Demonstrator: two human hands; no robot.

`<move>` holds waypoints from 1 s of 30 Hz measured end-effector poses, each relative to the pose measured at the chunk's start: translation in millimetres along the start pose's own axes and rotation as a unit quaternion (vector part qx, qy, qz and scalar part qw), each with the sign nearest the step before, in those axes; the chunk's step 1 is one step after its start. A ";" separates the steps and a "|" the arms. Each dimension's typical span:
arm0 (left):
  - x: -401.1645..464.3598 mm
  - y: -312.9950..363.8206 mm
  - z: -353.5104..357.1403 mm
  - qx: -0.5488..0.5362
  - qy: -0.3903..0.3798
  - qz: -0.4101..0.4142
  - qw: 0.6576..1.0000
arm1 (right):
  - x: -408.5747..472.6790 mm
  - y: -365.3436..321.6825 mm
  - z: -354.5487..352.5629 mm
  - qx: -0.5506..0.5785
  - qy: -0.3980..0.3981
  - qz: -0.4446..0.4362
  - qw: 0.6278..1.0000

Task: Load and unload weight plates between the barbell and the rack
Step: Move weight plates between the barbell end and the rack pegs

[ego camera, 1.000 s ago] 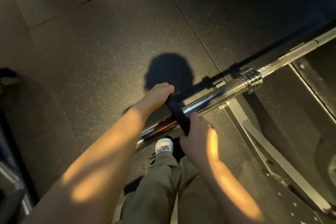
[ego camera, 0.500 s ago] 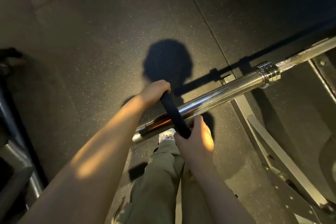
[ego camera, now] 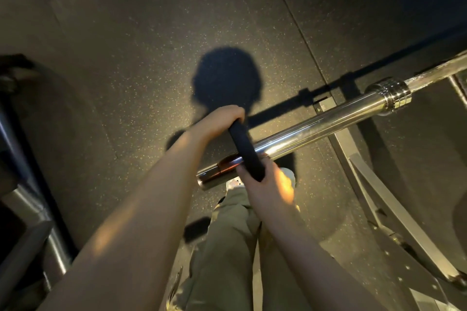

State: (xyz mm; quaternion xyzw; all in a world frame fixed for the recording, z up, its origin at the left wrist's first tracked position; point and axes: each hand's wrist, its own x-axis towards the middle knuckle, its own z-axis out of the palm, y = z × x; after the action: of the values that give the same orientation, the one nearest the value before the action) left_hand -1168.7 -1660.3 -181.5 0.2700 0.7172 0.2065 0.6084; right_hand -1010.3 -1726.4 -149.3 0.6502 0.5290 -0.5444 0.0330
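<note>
Plate (ego camera: 246,151) sits further in along the barbell sleeve (ego camera: 310,126) than half a second ago: more chrome now shows between it and the sleeve's free end, and the collar (ego camera: 390,94) has drifted right in view. Both hands keep their hold.

Plate: black, seen edge-on, threaded on the sleeve, upright, crossing it roughly at right angles. It sits close to the free end, well apart from the collar.

Left hand (ego camera: 222,121): grip closed, fingers curled over the plate's far rim, beyond the sleeve.

Right hand (ego camera: 267,184): grip closed on the plate's near rim, on the near side of the sleeve, thumb along the edge.

Sleeve runs diagonally, free end low and nearest the person, collar end up and away. Past the collar the thinner bar shaft (ego camera: 437,74) continues out of view.

Below the sleeve: speckled rubber floor (ego camera: 126,83), olive trousers (ego camera: 227,247), a pale shoe (ego camera: 288,174) just beside the right hand. Grey rack frame (ego camera: 394,214) lies under the collar end.
</note>
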 end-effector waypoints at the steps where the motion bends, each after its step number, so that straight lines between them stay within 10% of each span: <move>1: 0.2 -7.6 -3.7 -0.014 0.011 -0.014 1.000 | -2.5 -4.7 3.6 -0.023 -0.002 -0.033 0.999; 10: -17.7 -45.3 -24.0 -0.119 0.041 -0.120 0.985 | -14.8 -16.0 29.8 -0.043 -0.061 -0.058 0.995; 30: -19.2 -77.5 -46.6 -0.111 -0.023 -0.018 0.993 | -28.7 -18.2 55.6 -0.062 -0.034 -0.079 0.994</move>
State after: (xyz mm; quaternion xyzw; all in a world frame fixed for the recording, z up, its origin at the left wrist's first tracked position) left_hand -1222.9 -1730.6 -207.2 0.1924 0.6804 0.2680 0.6543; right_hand -1056.5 -1771.5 -140.8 0.5842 0.6098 -0.5334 0.0482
